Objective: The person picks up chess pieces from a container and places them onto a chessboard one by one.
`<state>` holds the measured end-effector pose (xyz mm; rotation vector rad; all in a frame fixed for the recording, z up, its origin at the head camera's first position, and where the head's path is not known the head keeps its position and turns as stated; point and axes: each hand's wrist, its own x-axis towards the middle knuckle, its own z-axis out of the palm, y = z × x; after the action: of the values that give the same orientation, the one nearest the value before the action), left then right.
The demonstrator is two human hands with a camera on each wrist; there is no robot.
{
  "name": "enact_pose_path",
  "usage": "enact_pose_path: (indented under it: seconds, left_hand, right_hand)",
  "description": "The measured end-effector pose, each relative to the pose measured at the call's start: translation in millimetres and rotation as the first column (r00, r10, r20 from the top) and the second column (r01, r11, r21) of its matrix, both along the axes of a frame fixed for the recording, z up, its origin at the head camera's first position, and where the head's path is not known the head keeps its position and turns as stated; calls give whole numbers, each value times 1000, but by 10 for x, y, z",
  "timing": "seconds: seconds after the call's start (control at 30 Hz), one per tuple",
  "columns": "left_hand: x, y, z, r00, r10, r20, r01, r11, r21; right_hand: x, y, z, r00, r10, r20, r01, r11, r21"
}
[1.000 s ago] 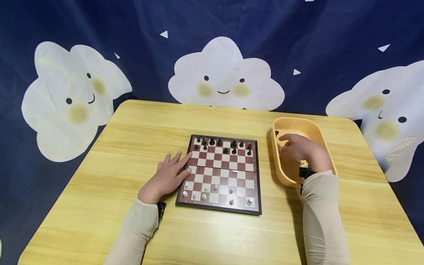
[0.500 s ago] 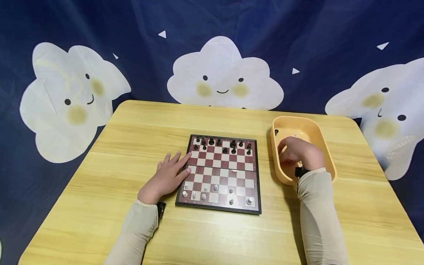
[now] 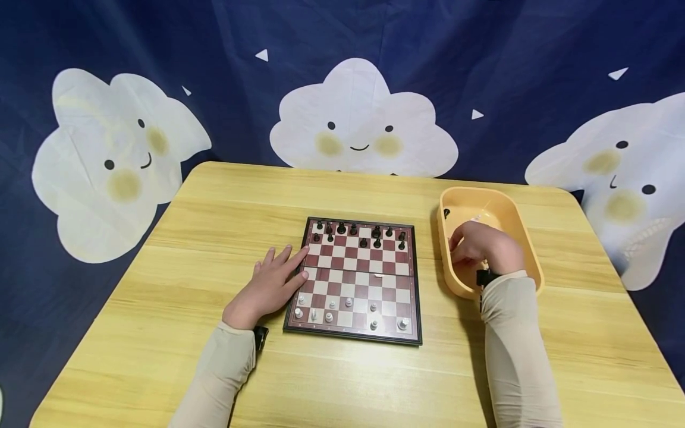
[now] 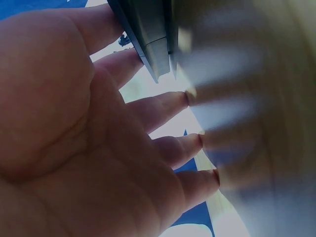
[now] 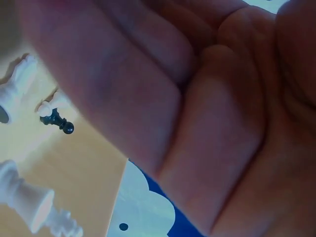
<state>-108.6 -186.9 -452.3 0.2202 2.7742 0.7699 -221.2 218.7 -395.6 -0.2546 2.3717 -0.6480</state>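
Observation:
A red-and-white chessboard lies on the table, with black pieces along its far side and white pieces along the near side. My left hand rests at the board's left edge, fingers spread, index finger and thumb touching the frame. Inside an orange plastic bin, my right hand reaches down with curled fingers. Its fingertips are hidden, so whatever is between them cannot be seen. The right wrist view has a black pawn and white chess pieces lying in the bin beside the hand.
The wooden table extends around board and bin. A dark piece shows at the bin's far left corner. Behind the table hangs a blue curtain with printed clouds.
My right hand has lowered deeper into the bin and moved slightly left, its fingers curling in; over the last half second it stays put. The left hand has not moved.

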Motion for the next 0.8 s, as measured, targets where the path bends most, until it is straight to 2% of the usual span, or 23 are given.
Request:
enact_pose_path:
  seconds: [0.13, 0.37, 0.5, 0.67, 0.8]
  left_hand:
    - [1, -2, -2, 1000, -2, 2, 2, 1000, -1]
    - [-1, -6, -4, 1000, 1, -2, -1, 1000, -2]
    - [-1, -8, -10, 1000, 0, -4, 0, 1000, -1]
    - [-2, -6, -6, 1000, 0, -3, 0, 1000, 2]
    - [0, -5, -8, 1000, -1, -2, 1, 1000, 0]
  right_hand:
    - [9, 4, 4, 1000, 12, 18, -11, 1000, -29]
    - [-12, 12, -32, 989, 33, 141, -13, 990, -139]
    - [-24, 15, -49, 992, 38, 118, -25, 994, -106]
    - [-20, 6, -42, 992, -3, 127, 14, 996, -83]
    - [-22, 3, -45, 995, 30, 98, -19, 993, -113]
